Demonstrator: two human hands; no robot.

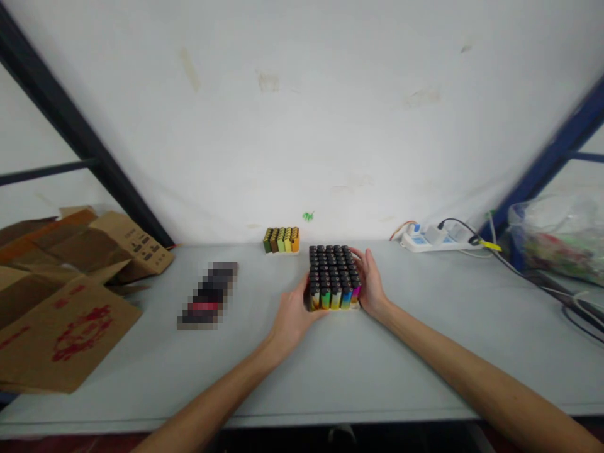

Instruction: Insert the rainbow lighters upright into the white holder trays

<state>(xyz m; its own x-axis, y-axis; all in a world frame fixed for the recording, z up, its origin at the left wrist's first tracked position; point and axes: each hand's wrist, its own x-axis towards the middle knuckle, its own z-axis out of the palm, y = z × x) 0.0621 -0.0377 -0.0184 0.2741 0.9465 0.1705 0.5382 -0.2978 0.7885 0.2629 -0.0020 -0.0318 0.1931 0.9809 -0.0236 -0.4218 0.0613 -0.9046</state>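
Note:
A tray of lighters [334,277] with black tops and bright, many-coloured bodies stands upright on the grey table, packed in rows. My left hand [293,314] presses on its left side, thumb along the near lower edge. Against the right side rests my right hand [372,283], its fingers curving round toward the back and partly hidden. Between them both hands grip the tray. Behind it and to the left, near the wall, sits a smaller tray of lighters [282,241] in green, brown, yellow and orange, which neither hand touches.
Opened cardboard boxes [94,327] lie at the left. A pixelated dark flat object [210,296] rests left of centre. At the back right is a white power strip [436,239] with plugs and cables, beside a clear plastic bag [561,236]. The table's front edge [377,416] runs below my arms.

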